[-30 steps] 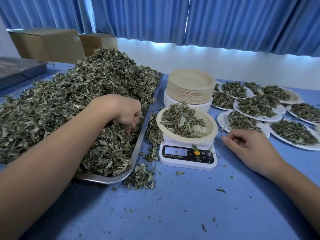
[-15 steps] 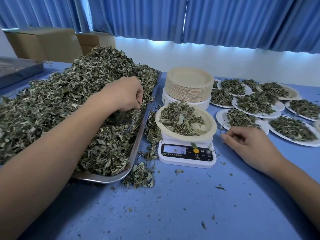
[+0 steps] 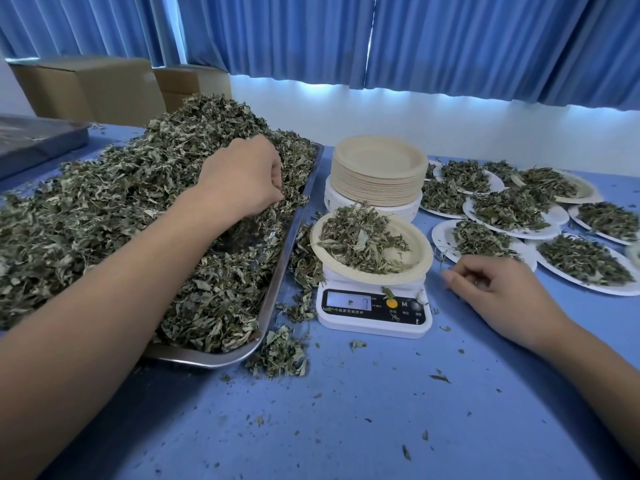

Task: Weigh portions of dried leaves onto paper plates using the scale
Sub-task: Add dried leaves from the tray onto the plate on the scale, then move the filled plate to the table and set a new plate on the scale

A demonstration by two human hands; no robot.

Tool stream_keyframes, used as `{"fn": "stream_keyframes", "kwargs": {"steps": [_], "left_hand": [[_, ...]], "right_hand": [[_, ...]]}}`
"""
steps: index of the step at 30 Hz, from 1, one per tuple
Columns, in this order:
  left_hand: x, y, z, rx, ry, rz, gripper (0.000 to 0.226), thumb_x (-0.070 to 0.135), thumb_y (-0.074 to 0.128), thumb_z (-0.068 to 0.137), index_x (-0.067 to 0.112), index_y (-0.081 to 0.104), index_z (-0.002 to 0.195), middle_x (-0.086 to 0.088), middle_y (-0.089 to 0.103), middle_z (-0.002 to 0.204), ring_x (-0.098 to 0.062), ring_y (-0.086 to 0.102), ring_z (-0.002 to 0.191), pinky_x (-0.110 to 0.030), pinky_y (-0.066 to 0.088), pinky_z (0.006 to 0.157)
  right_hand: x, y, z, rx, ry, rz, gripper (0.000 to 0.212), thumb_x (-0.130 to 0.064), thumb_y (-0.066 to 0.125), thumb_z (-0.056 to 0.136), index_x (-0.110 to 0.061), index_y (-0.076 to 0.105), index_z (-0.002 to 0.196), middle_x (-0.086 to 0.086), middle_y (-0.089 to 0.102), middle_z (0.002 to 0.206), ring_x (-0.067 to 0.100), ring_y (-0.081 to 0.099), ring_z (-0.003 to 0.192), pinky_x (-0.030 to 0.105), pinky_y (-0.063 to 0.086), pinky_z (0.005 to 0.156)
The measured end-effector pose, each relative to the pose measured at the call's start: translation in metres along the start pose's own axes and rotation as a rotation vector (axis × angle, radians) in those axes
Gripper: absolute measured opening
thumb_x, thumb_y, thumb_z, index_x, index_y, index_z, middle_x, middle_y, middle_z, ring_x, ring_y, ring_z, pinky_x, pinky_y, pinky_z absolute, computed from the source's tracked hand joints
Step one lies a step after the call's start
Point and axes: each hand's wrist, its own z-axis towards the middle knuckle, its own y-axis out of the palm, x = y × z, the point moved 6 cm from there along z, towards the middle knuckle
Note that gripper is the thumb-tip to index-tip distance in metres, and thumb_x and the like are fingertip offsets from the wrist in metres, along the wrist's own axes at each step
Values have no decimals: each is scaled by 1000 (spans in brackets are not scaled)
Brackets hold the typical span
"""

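Blue table: left hand pinches leaves in tray, right hand rests loose, empty; add sm pinches to plate, watch scale

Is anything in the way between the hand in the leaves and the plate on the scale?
Nothing tall. Between the left hand, pinching dried green leaves, and the beige paper plate on the white scale lie only the low silver tray rim and spilled leaves.

Packing workroom, blue curtains, cardboard boxes, blue worktable
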Motion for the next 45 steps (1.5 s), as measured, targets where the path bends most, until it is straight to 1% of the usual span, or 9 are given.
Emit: {"fn": "stream_keyframes", "kwargs": {"steps": [8,12,16,23,26,29,34,38,45], "left_hand": [[-1,5,1,-35,12,73,18,21,75,87,26,66,72,-1,69,89,-30,63,88,-41,50,73],[1,19,0,-171,30,42,23,43,62,97,25,72,88,1,70,89,-28,66,83,-42,54,80],[21,36,-6,-283,103,-226,41,48,55,100,12,73,90,-3,69,74,-22,62,63,-33,52,67],[50,57,-20,-356,215,-197,33,43,68,93,11,71,104,0,65,75,-16,61,70,-31,46,64],[57,55,-20,-325,190,-284,42,39,73,90,7,69,116,3,56,68,-21,60,67,-35,50,73],[73,54,-23,-324,165,-406,48,38,76,88,12,66,127,-6,70,91,-27,68,89,-35,53,88],[122,63,-14,-292,187,-504,22,26,72,89,20,73,111,10,61,75,-12,58,72,-25,42,64],[167,79,3,-274,142,-602,27,19,69,88,14,74,115,-2,70,112,-21,63,103,-31,51,88],[244,110,62,-331,105,-646,10,13,62,95,14,57,86,-12,50,83,-22,44,69,-32,34,63]], "right_hand": [[0,0,0,-2,5,3,30,-31,64,99,-21,66,71,-15,51,47,8,40,42,27,33,50],[2,1,0,21,23,18,30,-30,63,100,-21,66,71,-14,54,49,8,40,41,18,34,47],[2,2,1,100,95,307,19,-33,60,102,-26,71,88,0,68,64,10,51,44,15,43,48],[-6,22,5,66,262,667,18,-29,64,101,-15,68,112,9,68,67,18,51,44,24,38,39],[-3,19,4,84,327,763,17,-21,67,99,-8,68,109,8,65,63,18,51,45,25,38,39],[2,9,1,139,403,830,18,-15,73,94,-4,69,107,10,61,60,17,52,47,25,40,41],[29,-23,-1,252,532,763,26,-7,83,82,-1,67,102,6,57,50,13,47,37,24,39,37],[59,-52,-2,256,610,737,38,-3,87,76,3,64,106,14,57,56,15,44,37,24,37,37],[125,-116,39,337,640,642,11,-9,71,95,0,68,99,2,54,42,10,43,31,19,34,32]]}}
